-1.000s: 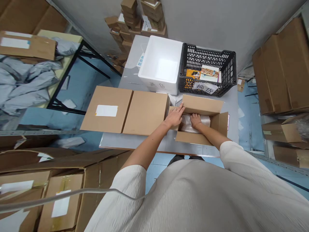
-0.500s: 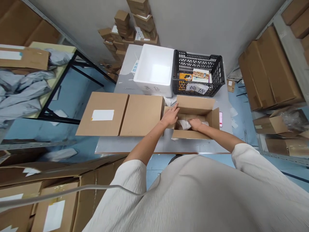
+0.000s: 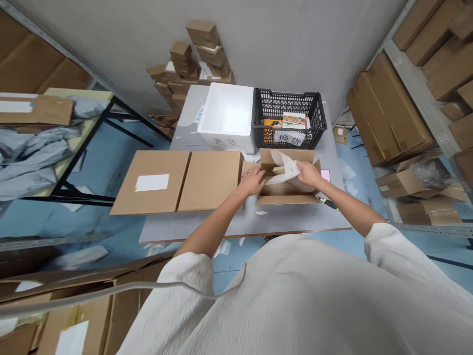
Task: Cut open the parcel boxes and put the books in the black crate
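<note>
An open cardboard box [image 3: 288, 199] stands on the grey table, its flaps raised. My left hand [image 3: 253, 181] grips its left flap, fingers bent over the edge. Over the box's right half, my right hand [image 3: 308, 174] is closed on a crumpled white foam sheet [image 3: 286, 170], which spreads leftward above the opening. Part of the box's bottom shows beneath the sheet; the rest is hidden. Partly behind my right forearm lies a black and yellow box cutter [image 3: 328, 202]. A phone [image 3: 325, 175] with a pink screen rests right of the box.
Two closed cartons [image 3: 212, 180] sit to the left, one bearing a white label [image 3: 152, 182]. Behind are a white foam bin [image 3: 226, 140] and a black plastic crate [image 3: 290, 98] holding printed packs. Shelves with boxes [image 3: 388, 113] line the right. A cable [image 3: 148, 285] crosses my left side.
My right hand has risen from inside the box, drawing the white sheet up and spreading it. The left hand stays at the left flap. The view has shifted slightly.
</note>
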`<state>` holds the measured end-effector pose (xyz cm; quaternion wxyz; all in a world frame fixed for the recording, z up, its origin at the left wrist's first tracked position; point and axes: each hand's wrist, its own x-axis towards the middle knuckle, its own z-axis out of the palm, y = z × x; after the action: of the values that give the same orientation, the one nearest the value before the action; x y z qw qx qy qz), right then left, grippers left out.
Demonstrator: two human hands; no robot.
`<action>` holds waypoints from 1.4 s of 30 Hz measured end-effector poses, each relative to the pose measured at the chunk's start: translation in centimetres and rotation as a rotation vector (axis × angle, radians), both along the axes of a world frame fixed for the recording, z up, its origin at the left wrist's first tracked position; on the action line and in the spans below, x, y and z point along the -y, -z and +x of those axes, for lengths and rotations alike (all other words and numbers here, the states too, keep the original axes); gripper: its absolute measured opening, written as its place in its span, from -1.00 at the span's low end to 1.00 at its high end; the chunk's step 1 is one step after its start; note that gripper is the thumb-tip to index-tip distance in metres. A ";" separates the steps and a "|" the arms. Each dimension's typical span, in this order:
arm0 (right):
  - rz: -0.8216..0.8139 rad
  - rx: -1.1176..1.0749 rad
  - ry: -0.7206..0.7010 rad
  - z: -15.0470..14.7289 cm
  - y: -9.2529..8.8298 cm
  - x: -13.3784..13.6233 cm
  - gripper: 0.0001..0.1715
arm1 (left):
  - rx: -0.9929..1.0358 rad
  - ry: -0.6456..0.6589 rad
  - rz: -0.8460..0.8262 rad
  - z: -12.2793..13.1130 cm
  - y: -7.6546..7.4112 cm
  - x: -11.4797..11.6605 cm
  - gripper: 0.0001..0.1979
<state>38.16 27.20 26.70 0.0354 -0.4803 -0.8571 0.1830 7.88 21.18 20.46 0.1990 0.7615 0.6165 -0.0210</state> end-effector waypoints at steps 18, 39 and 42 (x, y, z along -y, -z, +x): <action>0.278 -0.657 0.275 14.6 -12.0 0.8 -0.43 | 0.090 0.198 -0.044 5.8 -1.4 2.2 -0.33; -0.441 -0.583 0.944 21.5 16.1 9.8 -0.62 | 0.420 -0.106 -0.087 7.7 -0.4 2.0 -0.31; -0.490 -0.495 0.936 20.8 17.7 10.1 -0.61 | 0.411 -0.117 -0.081 7.6 -0.4 2.4 -0.30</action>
<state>58.95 17.11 8.95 0.1996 -0.7450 -0.4527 0.4476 15.49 18.76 20.86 0.3522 0.7039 0.6047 0.1215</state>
